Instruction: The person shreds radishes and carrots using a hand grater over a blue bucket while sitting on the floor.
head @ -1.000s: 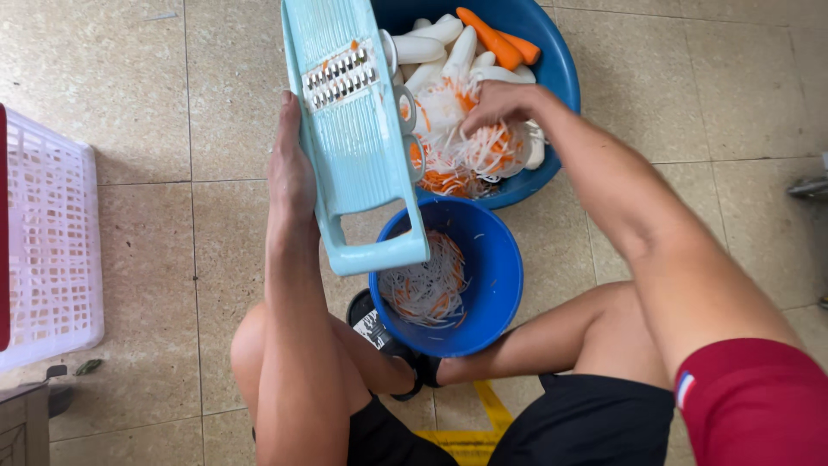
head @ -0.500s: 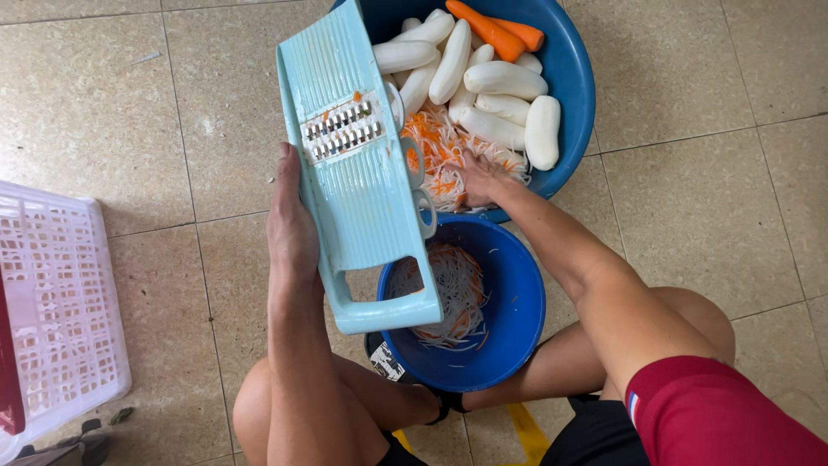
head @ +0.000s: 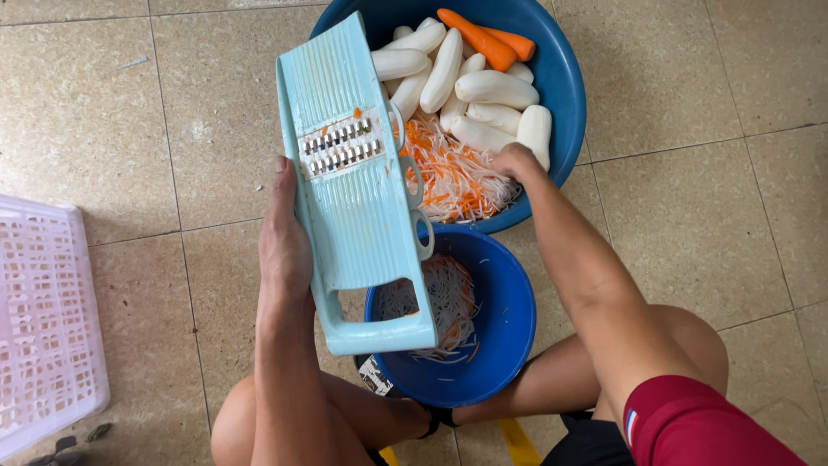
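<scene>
- Head view: left hand (head: 285, 246) wraps fingers around the edge of the pale-blue plastic slicer board (head: 358, 185), tilted over the small blue bowl (head: 500, 345) so shreds drop in.
- Right hand (head: 516, 161) reaches into the big blue basin (head: 565, 78), touching a peeled white radish (head: 535, 129); finger spread hidden, cannot tell grip.

Kitchen floor prep spot — beige tiled floor (head: 707, 216), vegetable basins (head: 565, 78), slicer (head: 358, 198)

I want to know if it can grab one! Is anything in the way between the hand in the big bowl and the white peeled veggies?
Nothing visible. The right hand already rests at the white peeled vegetables in the big blue basin, beside the shredded pile. The light blue grater, held by the left hand, stands off to the side.
</scene>
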